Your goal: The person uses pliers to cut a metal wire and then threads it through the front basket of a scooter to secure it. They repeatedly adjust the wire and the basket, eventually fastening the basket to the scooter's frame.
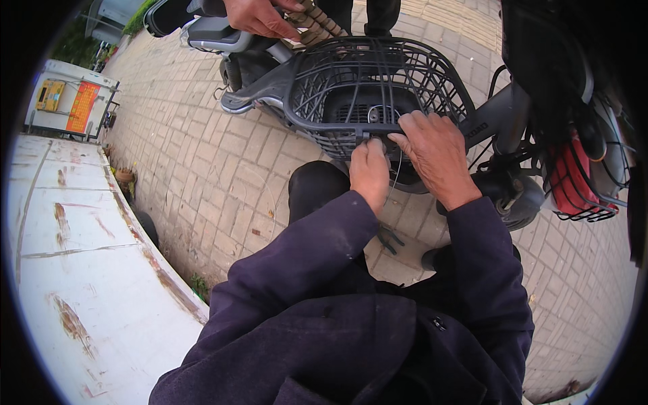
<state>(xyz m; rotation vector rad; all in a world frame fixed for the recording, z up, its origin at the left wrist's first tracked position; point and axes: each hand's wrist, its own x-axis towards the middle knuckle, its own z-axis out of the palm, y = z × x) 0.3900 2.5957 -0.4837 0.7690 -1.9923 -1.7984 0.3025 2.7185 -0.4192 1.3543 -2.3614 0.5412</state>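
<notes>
The left hand (370,172) was closed in a fist at the near rim of the black basket (432,74), pinching something small that I could not make out. The right hand (437,154) lay on the same rim, fingers bent over the wire. The basket sat on a scooter (503,111) above brick paving (202,155). Another person's hand (260,17) held the handlebar (216,34) behind. A red basket (574,179) hung at the right.

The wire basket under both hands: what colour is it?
The basket is black, seen clearly in the head view.
</notes>
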